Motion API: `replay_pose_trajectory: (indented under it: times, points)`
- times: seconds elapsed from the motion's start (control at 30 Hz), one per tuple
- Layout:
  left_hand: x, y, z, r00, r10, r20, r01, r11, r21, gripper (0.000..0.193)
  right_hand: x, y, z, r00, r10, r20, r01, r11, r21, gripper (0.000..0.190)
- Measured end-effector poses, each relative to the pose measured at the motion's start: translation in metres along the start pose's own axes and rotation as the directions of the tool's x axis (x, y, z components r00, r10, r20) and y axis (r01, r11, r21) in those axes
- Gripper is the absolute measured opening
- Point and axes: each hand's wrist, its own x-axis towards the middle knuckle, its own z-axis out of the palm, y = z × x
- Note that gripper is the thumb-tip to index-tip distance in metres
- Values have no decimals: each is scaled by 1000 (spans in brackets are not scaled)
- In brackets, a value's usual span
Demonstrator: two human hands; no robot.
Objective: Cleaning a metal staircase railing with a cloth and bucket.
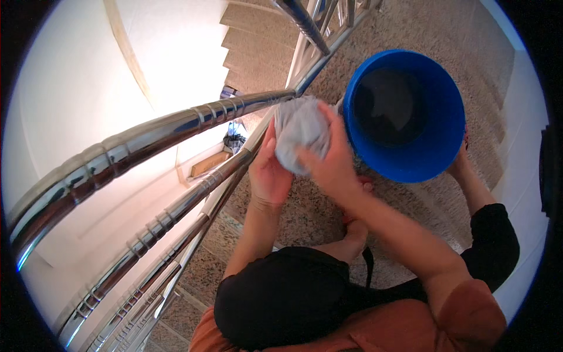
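Observation:
A bunched grey cloth [302, 132] is between my two hands, just below the corner of the metal handrail. My left hand [272, 174] supports it from the left and beneath. Over its right side curls my right hand [332, 163], slightly blurred, with the fingers on the cloth. Close by on the right stands a blue plastic bucket [407, 165], open at the top. Dark-looking water [389, 105] with a pale reflection lies inside it. The cloth is outside the bucket, left of its rim.
Polished metal railings [154, 136] run along the left. Speckled stone steps [303, 224] lie beneath me, and more stairs [259, 48] show beyond the rails. A cardboard box [210, 163] sits lower down, past the railing. My bare feet flank the bucket; a white wall [525, 176] bounds the right.

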Motion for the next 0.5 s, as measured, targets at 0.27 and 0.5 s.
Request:
replay_pose_trajectory:
  times: [0.27,0.5]
  points:
    - [-10,23,-6,813,502,294,-318,-40,947,49,123,46,50,984,-80,158,79,997,15,34]
    - [8,28,-2,810,426,403,-265,-347,900,55,156,90,72,954,-212,212,298,601,-742,20]
